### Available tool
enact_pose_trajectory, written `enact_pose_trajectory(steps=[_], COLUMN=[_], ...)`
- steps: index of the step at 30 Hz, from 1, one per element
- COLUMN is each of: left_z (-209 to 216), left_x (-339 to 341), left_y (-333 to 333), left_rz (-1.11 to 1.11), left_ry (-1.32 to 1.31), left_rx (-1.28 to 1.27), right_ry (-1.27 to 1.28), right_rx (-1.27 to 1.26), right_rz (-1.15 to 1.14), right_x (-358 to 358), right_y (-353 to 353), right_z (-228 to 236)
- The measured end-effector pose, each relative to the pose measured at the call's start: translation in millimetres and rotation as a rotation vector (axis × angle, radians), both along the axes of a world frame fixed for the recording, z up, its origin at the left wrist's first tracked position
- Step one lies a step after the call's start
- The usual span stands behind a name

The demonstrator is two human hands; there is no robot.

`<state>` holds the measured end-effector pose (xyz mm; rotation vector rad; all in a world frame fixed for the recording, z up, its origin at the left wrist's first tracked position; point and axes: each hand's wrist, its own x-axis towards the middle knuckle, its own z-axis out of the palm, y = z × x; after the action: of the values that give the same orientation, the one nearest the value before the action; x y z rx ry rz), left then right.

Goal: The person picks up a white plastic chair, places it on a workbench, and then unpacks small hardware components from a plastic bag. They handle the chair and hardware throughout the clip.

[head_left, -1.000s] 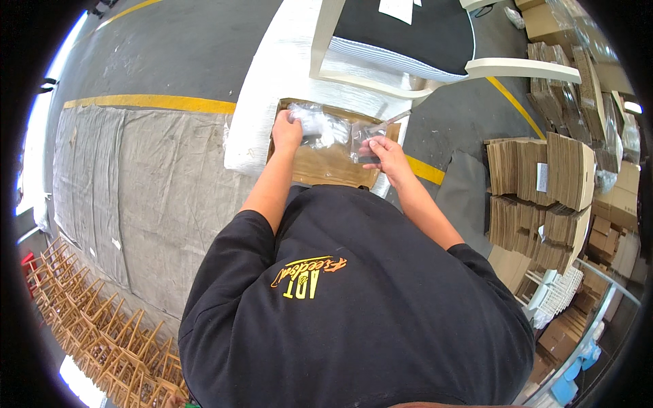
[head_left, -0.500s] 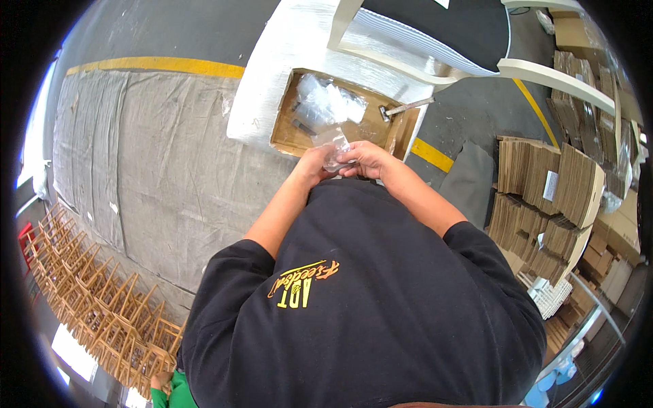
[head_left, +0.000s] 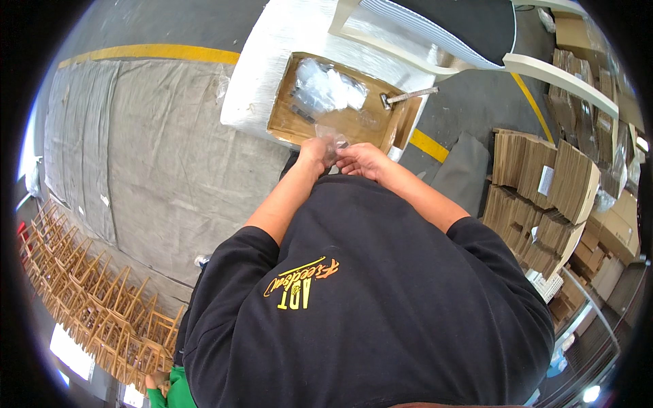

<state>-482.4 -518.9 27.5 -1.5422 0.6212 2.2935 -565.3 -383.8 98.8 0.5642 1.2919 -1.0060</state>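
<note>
My left hand (head_left: 314,154) is closed on a small clear plastic bag (head_left: 328,134), held at the near edge of a shallow cardboard box (head_left: 282,121). Beside it, my right hand (head_left: 364,162) has its fingers pinched at the bag's right side, next to a small dark piece too tiny to name. Inside the box lies a heap of clear plastic bags (head_left: 325,87). A hammer (head_left: 408,97) rests across the box's right part, its handle over the rim.
The box sits on a white wrapped surface (head_left: 250,81). Pale curved frame parts (head_left: 544,76) arch beyond it. Stacked flat cardboard (head_left: 522,163) stands right; wooden chair frames (head_left: 102,292) line the lower left, near a person's green sleeve (head_left: 178,389). A grey cloth (head_left: 170,156) covers the left floor.
The bag has dropped slightly and my hands have drawn closer to my body. The box and hammer appear a little higher in view. More of the person in green shows.
</note>
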Motion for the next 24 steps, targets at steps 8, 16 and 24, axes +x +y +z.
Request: enact_pose_trajectory(steps=[8, 16, 24], left_z=[9.0, 41.7, 24.1], left_x=[-2.6, -8.8, 21.6], left_y=[3.5, -10.5, -21.2], left_rz=[-0.092, -0.181, -0.105], left_ry=[0.016, -0.018, 0.059], left_rx=[-0.054, 0.09, -0.037], right_ry=[0.06, -0.001, 1.063], right_rx=[-0.037, -0.074, 0.061], right_rz=[-0.026, 0.036, 0.463], right_x=[5.0, -4.3, -56.2], right_y=[12.6, 20.2, -40.8], right_z=[-4.4, 12.8, -21.6])
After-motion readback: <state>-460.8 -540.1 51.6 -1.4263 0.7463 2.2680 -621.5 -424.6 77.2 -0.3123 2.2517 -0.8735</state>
